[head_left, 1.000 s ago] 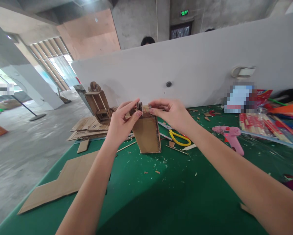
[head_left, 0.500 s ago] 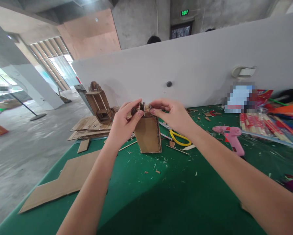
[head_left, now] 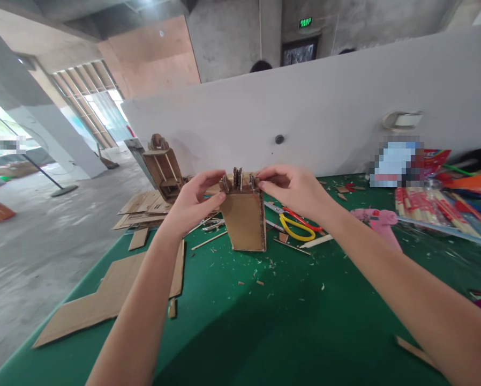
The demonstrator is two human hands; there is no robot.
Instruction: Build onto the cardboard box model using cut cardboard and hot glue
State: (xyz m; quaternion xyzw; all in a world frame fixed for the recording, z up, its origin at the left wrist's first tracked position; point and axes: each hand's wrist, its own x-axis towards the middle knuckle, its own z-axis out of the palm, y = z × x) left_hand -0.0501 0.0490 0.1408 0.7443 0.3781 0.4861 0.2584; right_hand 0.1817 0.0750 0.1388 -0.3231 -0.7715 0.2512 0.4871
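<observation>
A cardboard box point(head_left: 244, 222) stands upright on the green table, with small cardboard pieces point(head_left: 238, 178) rising from its top edge. My left hand point(head_left: 198, 198) pinches the cardboard tab point(head_left: 225, 184) at the top left corner between thumb and fingers. At the top right corner, my right hand point(head_left: 291, 185) has thumb and fingertips closed on another cardboard tab point(head_left: 252, 181). The middle pieces stand free between both hands. The far side of the box is hidden.
Yellow-handled scissors point(head_left: 297, 228) lie right of the box, near a pink glue gun point(head_left: 379, 222). Behind left, a cardboard structure point(head_left: 164, 166) stands by stacked cardboard point(head_left: 142, 209). A large cardboard sheet point(head_left: 104, 297) lies at left. A white partition point(head_left: 224, 128) closes the back.
My left hand has shifted left from the middle pieces to the left tab, leaving the middle ones uncovered. My right hand has moved slightly right, still at the right tab.
</observation>
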